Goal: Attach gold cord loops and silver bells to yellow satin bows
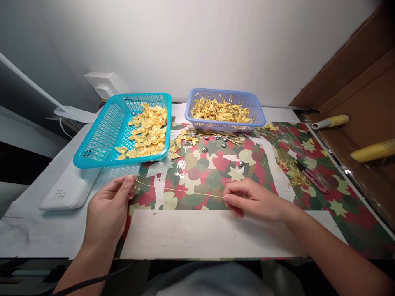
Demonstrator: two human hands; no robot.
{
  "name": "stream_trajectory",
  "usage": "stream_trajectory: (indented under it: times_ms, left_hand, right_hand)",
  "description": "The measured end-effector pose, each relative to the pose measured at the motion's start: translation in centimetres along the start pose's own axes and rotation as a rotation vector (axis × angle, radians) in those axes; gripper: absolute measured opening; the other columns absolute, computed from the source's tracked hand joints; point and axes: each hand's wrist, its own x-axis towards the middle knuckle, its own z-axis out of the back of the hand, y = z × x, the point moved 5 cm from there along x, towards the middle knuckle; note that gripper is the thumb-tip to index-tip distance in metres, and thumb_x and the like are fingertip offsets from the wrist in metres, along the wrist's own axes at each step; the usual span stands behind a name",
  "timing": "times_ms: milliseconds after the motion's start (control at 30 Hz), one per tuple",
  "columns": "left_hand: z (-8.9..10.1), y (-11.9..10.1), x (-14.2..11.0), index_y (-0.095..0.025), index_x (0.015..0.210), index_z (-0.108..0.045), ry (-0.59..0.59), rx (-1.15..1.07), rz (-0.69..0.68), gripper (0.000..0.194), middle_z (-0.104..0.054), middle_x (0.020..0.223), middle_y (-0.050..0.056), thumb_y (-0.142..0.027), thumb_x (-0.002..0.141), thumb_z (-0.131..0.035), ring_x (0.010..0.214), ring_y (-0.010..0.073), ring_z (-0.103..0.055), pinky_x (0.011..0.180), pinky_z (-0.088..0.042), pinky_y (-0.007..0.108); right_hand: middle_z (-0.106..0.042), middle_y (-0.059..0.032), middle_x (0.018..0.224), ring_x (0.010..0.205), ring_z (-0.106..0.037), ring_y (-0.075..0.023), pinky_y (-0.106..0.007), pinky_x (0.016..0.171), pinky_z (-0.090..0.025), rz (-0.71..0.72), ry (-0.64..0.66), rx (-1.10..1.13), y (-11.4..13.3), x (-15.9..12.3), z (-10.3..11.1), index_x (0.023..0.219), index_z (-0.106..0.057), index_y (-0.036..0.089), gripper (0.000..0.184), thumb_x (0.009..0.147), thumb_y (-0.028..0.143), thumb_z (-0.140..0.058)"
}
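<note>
Left hand (pixel 108 207) / right hand (pixel 254 201) | pinching thin gold cord (pixel 203 194) | heaped satiny yellow bows (pixel 154 129)

Strand: one fine, gold-coloured, thread-like strand (pixel 197 193); thread or wire cannot be told.
Left end: pinched between thumb and forefinger of the left hand (pixel 108 205); the tip is hidden.
Right end: pinched between thumb and forefinger of the right hand (pixel 251 200); the tip is hidden.
Form: single line, nearly straight, with a slight bend near the left end.
Position: spans the two hands over the desk (pixel 197 236), nearer its front edge than its rear edge.
Alignment: roughly along the front edge, slanting closer to it at the right end.
Clearance: contact with the desk surface cannot be told.
</note>
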Motion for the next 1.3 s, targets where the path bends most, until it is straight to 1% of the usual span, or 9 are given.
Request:
stream_trajectory:
  times_ms: [133,333,533,667,833,933,1100,1200,1300]
  left_hand:
    - [1.2,-0.1,1.0,-0.018,0.081,-0.07,0.096,0.502,-0.064,0.027,-0.065,0.073,-0.002,-0.04,0.067,-0.078,0.068,0.0134,-0.055,0.062,-0.044,0.021]
    - [-0.9,-1.2,1.7,-0.021,0.082,-0.068,0.328,1.128,-0.421,0.032,-0.063,0.102,0.007,-0.049,0.077,-0.054,0.103,0.0289,-0.053,0.09,-0.042,0.039]
    - [-1.5,-0.8,2.8,-0.019,0.085,-0.067,0.327,1.311,-0.603,0.037,-0.062,0.1,0.012,-0.046,0.081,-0.041,0.103,0.0315,-0.055,0.096,-0.037,0.047]
    - [-0.8,-0.8,2.7,-0.017,0.091,-0.069,0.206,1.458,-0.689,0.047,-0.057,0.092,0.015,-0.049,0.085,-0.034,0.101,0.0374,-0.053,0.091,-0.039,0.051]
    - [-1.5,-2.4,-1.3,-0.02,0.086,-0.064,0.1,1.3,-1.011,0.03,-0.055,0.09,0.011,-0.042,0.086,-0.044,0.099,0.036,-0.055,0.092,-0.038,0.051]
    - [-5.6,-3.0,-5.1,-0.026,0.087,-0.064,0.447,0.881,-1.03,0.012,-0.062,0.092,0.007,-0.035,0.081,-0.059,0.095,0.0302,-0.059,0.085,-0.044,0.041]
    - [-17.0,-0.2,-8.9,-0.021,0.111,-0.059,1.195,0.639,-0.677,0.027,-0.066,0.112,0.01,-0.034,0.087,-0.055,0.099,0.0251,-0.061,0.082,-0.047,0.035]
    - [-20.7,1.8,-8.3,-0.017,0.087,-0.059,1.319,0.545,-0.464,0.027,-0.065,0.083,0.006,-0.042,0.091,-0.048,0.072,0.019,-0.06,0.062,-0.046,0.029]
    - [-21.2,3.1,-7.7,-0.016,0.086,-0.057,1.366,0.48,-0.355,0.03,-0.059,0.072,0.002,-0.044,0.091,-0.048,0.061,0.0146,-0.054,0.055,-0.041,0.025]
  right_hand:
    - [-0.053,0.0033,0.059,0.051,-0.044,-0.0085,-0.022,0.051,-0.033,-0.028,-0.097,-0.14,-0.7,-1.1,1.9,0.067,-0.047,0.018,0.032,0.096,0.032,-0.043]
    - [-0.055,0.0021,0.062,0.054,-0.045,-0.0099,-0.024,0.052,-0.032,-0.075,-0.162,-0.271,-1.2,-1.9,3.7,0.07,-0.052,0.019,0.03,0.095,0.034,-0.045]
    - [-0.055,0.0027,0.065,0.058,-0.046,-0.0108,-0.024,0.054,-0.034,-0.079,-0.216,-0.314,-1.6,-1.6,4.3,0.077,-0.055,0.02,0.027,0.095,0.037,-0.046]
    - [-0.055,0.0033,0.064,0.056,-0.045,-0.01,-0.024,0.054,-0.032,-0.057,-0.208,-0.34,-1.3,-1.1,4.1,0.074,-0.053,0.02,0.029,0.096,0.037,-0.044]
    - [-0.054,0.0029,0.064,0.056,-0.043,-0.0098,-0.023,0.053,-0.031,-0.036,-0.209,-0.356,-1.0,-0.7,3.9,0.074,-0.054,0.019,0.03,0.096,0.037,-0.046]
    - [-0.054,0.0027,0.064,0.056,-0.043,-0.01,-0.023,0.053,-0.031,0.003,-0.208,-0.37,-0.6,-0.5,3.9,0.073,-0.055,0.018,0.031,0.095,0.038,-0.047]
    - [-0.059,0.0023,0.067,0.059,-0.048,-0.0098,-0.022,0.057,-0.035,0.129,-0.251,-0.37,-0.1,-0.1,3.8,0.075,-0.059,0.017,0.018,0.09,0.021,-0.05]
    - [-0.061,0.0024,0.069,0.061,-0.049,-0.0092,-0.021,0.058,-0.035,0.223,-0.316,-0.326,-0.2,0.1,4.0,0.071,-0.058,0.017,0.017,0.083,0.008,-0.049]
    - [-0.059,0.0032,0.067,0.059,-0.048,-0.0085,-0.02,0.056,-0.034,0.255,-0.324,-0.271,-0.8,0.3,4.1,0.072,-0.058,0.017,0.018,0.082,0.007,-0.047]
